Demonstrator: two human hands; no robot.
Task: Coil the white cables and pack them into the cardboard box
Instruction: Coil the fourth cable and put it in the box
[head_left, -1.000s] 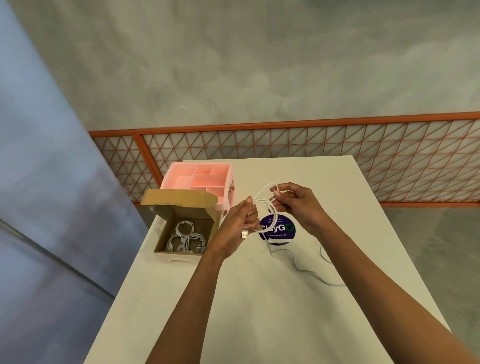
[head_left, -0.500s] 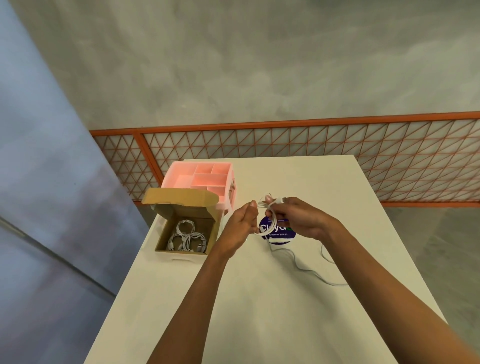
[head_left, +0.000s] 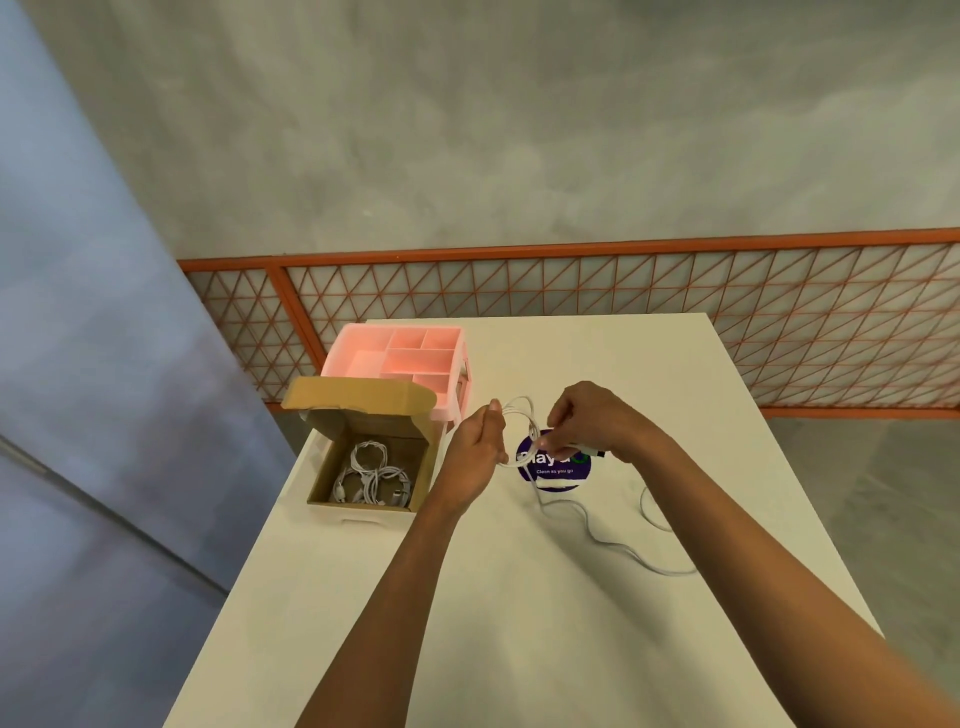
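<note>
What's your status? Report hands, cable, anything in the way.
Left hand and right hand grip the white cable, partly coiled. Loose tail lies on the table. Cardboard box open, coiled cables inside. Nothing between hands and box.

Table top (head_left: 545, 649) is smooth matt white, laminate-looking. The box (head_left: 358, 397) at its 10 o'clock is plain matt brown cardboard. The pink organizer (head_left: 395, 353) at 11 looks like smooth plastic with a slight sheen. The white cable (head_left: 521, 401) has a smooth plastic jacket. The floor (head_left: 519, 130) is mottled concrete.
</note>
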